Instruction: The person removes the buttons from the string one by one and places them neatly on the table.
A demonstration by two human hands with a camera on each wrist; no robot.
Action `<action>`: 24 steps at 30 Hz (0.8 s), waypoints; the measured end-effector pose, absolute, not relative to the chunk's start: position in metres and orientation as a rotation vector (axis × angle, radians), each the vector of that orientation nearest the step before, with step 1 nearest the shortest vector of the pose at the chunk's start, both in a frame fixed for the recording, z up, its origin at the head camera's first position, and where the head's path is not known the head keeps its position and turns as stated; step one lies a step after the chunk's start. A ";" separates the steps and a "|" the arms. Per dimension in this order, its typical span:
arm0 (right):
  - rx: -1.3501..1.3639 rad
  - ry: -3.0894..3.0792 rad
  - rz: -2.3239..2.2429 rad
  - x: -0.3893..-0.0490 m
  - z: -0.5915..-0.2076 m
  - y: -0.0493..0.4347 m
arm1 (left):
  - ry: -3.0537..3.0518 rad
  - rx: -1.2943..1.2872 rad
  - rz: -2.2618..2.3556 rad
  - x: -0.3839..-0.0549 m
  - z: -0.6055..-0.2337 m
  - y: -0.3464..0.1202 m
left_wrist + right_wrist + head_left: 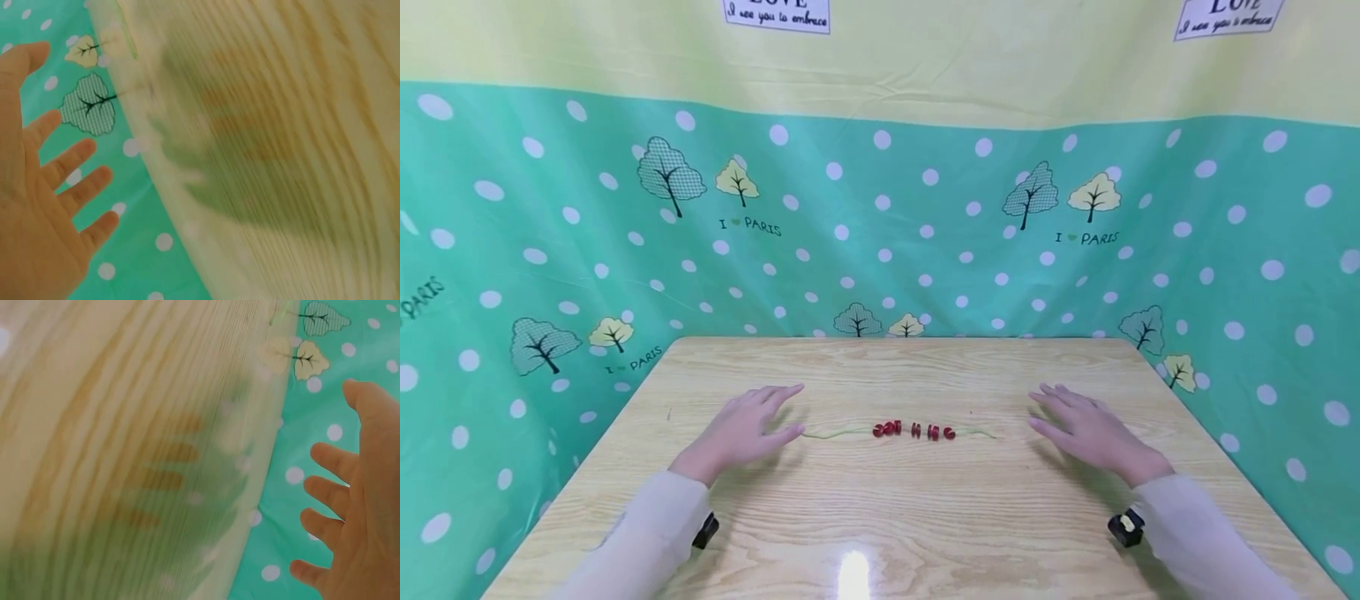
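A thin green string (838,432) lies across the wooden table, with several small dark red beads (916,430) along its middle part. Small gaps separate some of the beads. My left hand (747,429) hovers by the string's left end, fingers spread and holding nothing. In the left wrist view the same hand (53,181) shows its palm and separated fingers. On the other side, my right hand (1093,431) is held to the right of the string's right end, apart from it. The right wrist view shows that hand (350,500) with spread fingers and nothing in them.
The light wooden table (925,517) reflects a bright light near its front edge. Behind it and at both sides hangs a green and yellow curtain (880,200) with dots and trees. A black wrist device (1126,527) sits under the right sleeve.
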State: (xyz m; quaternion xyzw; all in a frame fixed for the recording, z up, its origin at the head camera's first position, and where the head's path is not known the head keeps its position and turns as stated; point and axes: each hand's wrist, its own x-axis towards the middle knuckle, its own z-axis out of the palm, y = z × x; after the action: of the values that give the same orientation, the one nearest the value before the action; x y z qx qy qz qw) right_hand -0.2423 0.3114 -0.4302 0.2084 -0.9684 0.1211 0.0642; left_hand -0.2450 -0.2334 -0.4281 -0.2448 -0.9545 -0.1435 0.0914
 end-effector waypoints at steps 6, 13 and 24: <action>0.698 -2.899 0.409 -0.248 -0.430 0.294 | -2.889 -0.741 -0.513 -0.249 -0.426 -0.218; 0.748 -2.914 0.494 -0.254 -0.431 0.272 | -2.938 -0.777 -0.578 -0.252 -0.425 -0.198; 0.872 -2.894 0.581 -0.261 -0.433 0.240 | -2.925 -0.856 -0.551 -0.258 -0.430 -0.171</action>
State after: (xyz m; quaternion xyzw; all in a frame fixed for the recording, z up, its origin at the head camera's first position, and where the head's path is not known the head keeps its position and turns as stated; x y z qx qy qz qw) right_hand -0.2608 0.2402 -0.4334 0.2832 -0.9398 0.1887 0.0321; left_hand -0.2581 -0.1707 -0.4300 -0.2764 -0.9442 -0.1778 0.0221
